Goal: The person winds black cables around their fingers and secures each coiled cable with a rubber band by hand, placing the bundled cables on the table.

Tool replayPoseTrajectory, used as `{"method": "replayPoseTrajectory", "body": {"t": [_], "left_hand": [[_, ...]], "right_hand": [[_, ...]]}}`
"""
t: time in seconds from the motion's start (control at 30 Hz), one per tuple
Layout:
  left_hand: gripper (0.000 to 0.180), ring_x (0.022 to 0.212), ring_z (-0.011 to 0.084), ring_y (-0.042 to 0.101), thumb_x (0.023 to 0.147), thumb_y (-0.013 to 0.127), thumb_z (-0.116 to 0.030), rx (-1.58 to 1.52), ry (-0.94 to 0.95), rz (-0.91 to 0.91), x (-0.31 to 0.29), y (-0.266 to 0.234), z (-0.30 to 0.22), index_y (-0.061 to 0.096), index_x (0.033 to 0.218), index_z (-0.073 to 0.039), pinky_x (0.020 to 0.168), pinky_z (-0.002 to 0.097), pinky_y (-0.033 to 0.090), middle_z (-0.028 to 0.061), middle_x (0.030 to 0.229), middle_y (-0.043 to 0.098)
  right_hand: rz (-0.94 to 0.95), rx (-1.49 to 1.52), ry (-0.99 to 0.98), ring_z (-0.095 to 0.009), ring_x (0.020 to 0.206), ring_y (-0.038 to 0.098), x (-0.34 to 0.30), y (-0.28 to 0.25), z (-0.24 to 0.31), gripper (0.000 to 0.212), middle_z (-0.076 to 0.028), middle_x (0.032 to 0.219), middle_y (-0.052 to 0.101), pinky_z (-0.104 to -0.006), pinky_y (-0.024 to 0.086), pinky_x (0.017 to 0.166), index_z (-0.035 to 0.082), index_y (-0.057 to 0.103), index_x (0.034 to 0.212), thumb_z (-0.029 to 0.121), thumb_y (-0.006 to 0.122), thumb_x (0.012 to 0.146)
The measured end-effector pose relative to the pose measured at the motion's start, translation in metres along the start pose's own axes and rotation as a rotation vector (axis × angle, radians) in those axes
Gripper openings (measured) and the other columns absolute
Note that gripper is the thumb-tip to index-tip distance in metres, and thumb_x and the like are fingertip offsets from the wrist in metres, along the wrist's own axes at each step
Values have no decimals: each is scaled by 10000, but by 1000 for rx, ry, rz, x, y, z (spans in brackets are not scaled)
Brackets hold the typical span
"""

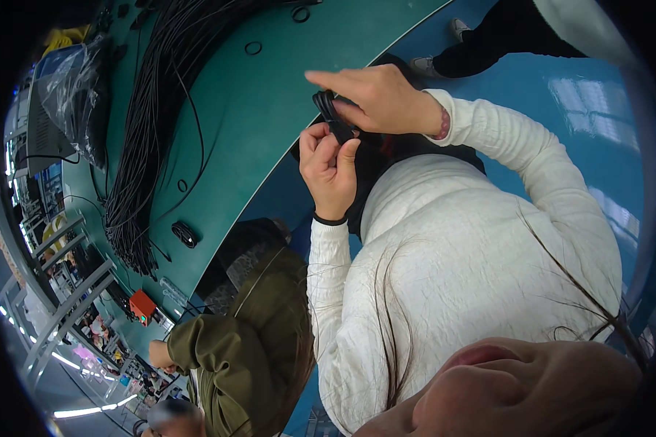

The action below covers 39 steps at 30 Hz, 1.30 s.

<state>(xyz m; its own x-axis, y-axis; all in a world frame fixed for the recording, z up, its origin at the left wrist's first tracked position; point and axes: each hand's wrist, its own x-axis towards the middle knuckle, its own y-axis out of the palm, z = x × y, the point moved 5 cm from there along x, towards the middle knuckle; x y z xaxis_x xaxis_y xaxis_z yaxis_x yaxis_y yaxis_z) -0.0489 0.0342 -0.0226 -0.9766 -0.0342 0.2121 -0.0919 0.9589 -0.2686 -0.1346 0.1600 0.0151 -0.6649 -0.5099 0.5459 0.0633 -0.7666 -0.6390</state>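
Observation:
A small coiled black cable (326, 108) is in front of my body, just off the table's edge. My left hand (329, 171) pinches its lower end between thumb and curled fingers. Beside it, my right hand (386, 98) has its fingers stretched out straight, with the coil between them and the thumb. That hand seems to touch the coil, but the exact contact is partly hidden. Whether a band goes round the coil is too small to tell.
The green table (229, 124) holds a long heap of black cables (149, 146), another coiled cable (185, 234) and a few black rings (253, 48). A clear plastic bag (80, 95) lies at the left. A co-worker in an olive jacket (248, 349) sits close on my left.

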Motion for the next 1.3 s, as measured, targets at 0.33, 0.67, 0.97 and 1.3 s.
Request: {"method": "replayPoseTrajectory", "body": {"t": [0.33,0.67,0.97,1.3], "left_hand": [[169,880,137,535,858,675,-117,-20,55,-13,4,0,-8,659,924,39,721,235,455,89,1021,515],[177,843,129,543,880,651,-124,47,64,1,4,-1,-8,645,933,45,684,236,485,89,1034,502],[146,950,165,541,881,629,-73,-434,-115,-80,2,6,9,640,947,57,798,290,538,105,1092,484],[82,896,175,547,830,647,7,-317,-80,-48,12,9,7,616,881,64,754,275,503,117,1031,505]], "right_hand": [[-158,150,-105,-214,573,626,-5,1,-3,344,-104,745,650,-276,498,512,13,647,1046,-19,695,706],[-30,190,8,-232,646,667,0,11,-7,337,-129,834,680,-279,527,563,5,613,1117,-29,613,781],[254,803,367,-212,958,651,7,24,-22,379,-150,1069,651,-274,522,817,-6,543,1227,-9,541,849],[367,1193,607,-165,1070,560,0,14,-10,385,-134,1168,562,-286,468,934,-20,426,1300,90,508,940]]}}
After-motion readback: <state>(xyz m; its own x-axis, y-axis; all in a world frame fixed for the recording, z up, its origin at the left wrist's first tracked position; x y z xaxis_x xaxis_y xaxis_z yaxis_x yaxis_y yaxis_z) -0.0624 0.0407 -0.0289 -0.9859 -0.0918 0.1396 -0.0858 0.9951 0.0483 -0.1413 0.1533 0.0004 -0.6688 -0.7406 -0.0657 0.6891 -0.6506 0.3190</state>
